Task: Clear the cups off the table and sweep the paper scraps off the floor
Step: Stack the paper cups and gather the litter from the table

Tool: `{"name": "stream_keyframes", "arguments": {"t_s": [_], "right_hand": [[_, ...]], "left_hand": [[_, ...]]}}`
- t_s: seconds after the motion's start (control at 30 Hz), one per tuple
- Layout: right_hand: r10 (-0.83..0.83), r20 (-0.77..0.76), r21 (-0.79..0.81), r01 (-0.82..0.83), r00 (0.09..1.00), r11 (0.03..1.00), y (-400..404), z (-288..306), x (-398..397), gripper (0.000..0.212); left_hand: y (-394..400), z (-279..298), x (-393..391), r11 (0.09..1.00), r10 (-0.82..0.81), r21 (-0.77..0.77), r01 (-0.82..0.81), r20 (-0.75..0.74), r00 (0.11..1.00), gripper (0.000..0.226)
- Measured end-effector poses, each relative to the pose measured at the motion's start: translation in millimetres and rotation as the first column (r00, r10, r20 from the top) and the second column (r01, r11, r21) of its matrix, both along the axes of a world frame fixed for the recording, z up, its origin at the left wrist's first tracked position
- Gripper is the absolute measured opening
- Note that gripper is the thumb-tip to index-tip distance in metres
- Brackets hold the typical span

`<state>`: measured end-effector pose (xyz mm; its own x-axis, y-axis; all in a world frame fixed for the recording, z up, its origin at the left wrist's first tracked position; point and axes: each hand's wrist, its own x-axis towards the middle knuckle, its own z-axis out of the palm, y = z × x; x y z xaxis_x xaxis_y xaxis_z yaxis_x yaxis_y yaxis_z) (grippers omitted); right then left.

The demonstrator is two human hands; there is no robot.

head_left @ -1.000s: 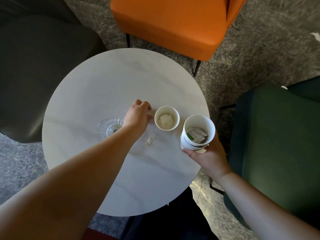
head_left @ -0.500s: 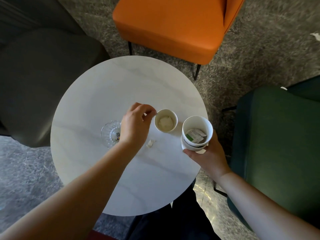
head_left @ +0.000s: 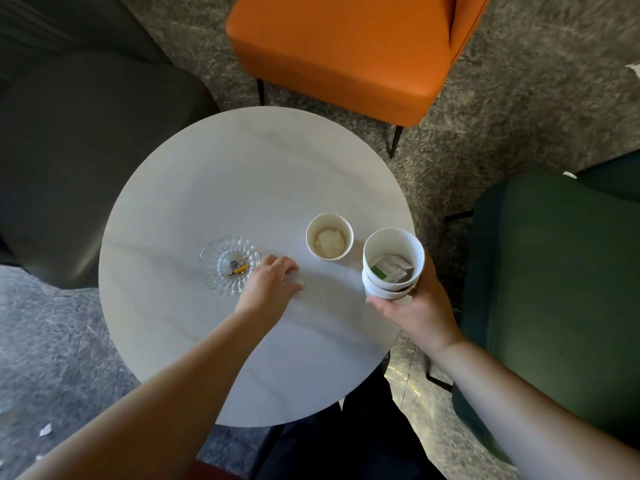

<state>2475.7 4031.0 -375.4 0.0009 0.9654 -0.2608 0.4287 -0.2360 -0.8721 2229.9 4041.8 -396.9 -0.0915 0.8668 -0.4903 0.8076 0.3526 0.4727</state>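
The left arm reaches forward from the lower left, its hand (head_left: 268, 287) low with fingers curled down and knuckles up. The right arm comes in from the lower right, its hand (head_left: 417, 308) raised, fingers wrapped round stacked cups (head_left: 393, 263).

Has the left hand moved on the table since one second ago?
Yes. The left hand was near the single paper cup; now it is nearer the person, beside the glass dish, over a small scrap.

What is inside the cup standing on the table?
The paper cup on the table holds a crumpled white tissue wad. Anything beneath the wad is covered.
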Motion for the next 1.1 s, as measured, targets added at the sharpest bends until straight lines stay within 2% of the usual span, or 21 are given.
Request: {"name": "stream_keyframes", "arguments": {"t_s": [0.23,0.33,0.4,0.5,0.63,0.73,0.83,0.97,1.1], "right_hand": [[0.007,0.028,0.003,-0.007,1.000,1.000,-2,-5,2,0.076],[0.012,0.037,0.022,-0.013,0.999,1.000,-2,-3,2,0.077],[0.016,0.015,0.019,-0.016,1.000,1.000,-1,0,4,0.077],[0.020,-0.042,-0.019,-0.021,0.999,1.000,1,3,7,0.077],[0.017,-0.089,-0.044,-0.020,0.996,0.999,1,7,10,0.077],[0.037,-0.047,-0.024,-0.038,0.998,0.999,1,9,10,0.080],[0.033,-0.027,-0.028,-0.034,0.999,0.999,1,9,9,0.081],[0.030,-0.005,-0.030,-0.030,1.000,0.999,-1,5,12,0.082],[0.029,0.013,-0.006,-0.029,0.999,1.000,-1,5,14,0.080]], "left_hand": [[6,-9,8,0.999,-0.030,-0.028,0.028,-0.063,0.998,0.011],[3,0,3,0.995,0.103,-0.012,-0.104,-0.023,0.994,0.013],[3,15,1,0.970,0.234,0.062,-0.234,0.008,0.972,0.013],[8,47,5,0.893,0.391,0.179,-0.414,0.147,0.908,0.015],[21,81,24,0.858,0.383,0.207,-0.470,0.351,0.854,0.016],[31,82,35,0.884,0.310,0.246,-0.397,0.328,0.893,0.010],[32,71,35,0.915,0.197,0.303,-0.266,0.239,0.951,0.044],[34,60,38,0.957,-0.115,0.276,0.087,0.088,0.989,0.091],[45,50,47,0.961,-0.204,0.197,0.193,0.035,0.978,0.102]]}}
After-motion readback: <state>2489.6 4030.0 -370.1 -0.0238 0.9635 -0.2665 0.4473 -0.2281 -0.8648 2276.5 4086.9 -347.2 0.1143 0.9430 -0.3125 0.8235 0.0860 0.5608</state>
